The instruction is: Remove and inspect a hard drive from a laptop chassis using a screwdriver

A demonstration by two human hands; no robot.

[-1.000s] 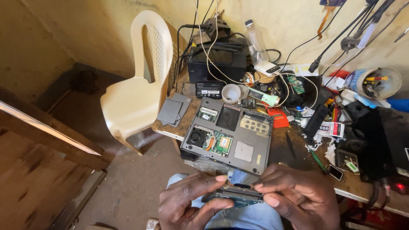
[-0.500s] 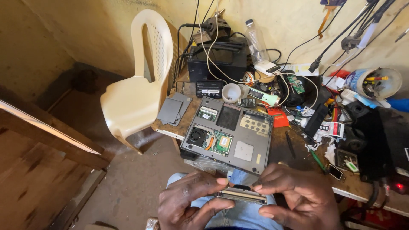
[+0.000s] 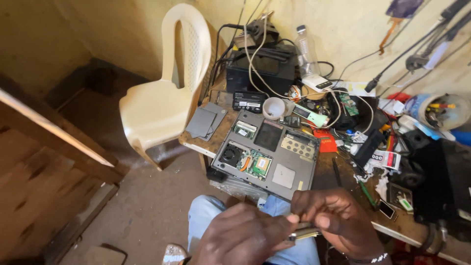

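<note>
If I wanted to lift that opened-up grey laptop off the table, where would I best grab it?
Probably by its two short side edges, one hand from each side. The laptop lies flat, underside up, with its covers off, so the fan and green circuit board sit exposed in the middle; edges keep fingers off them. Its near edge overhangs the wooden table, which also gives room to slip fingers beneath.

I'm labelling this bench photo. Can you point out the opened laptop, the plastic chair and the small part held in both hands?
opened laptop (image 3: 274,154): head view, on its grey underside panel.
plastic chair (image 3: 157,105): head view, on the seat.
small flat part (image 3: 304,232): head view, on its exposed edge between the fingers.
</note>
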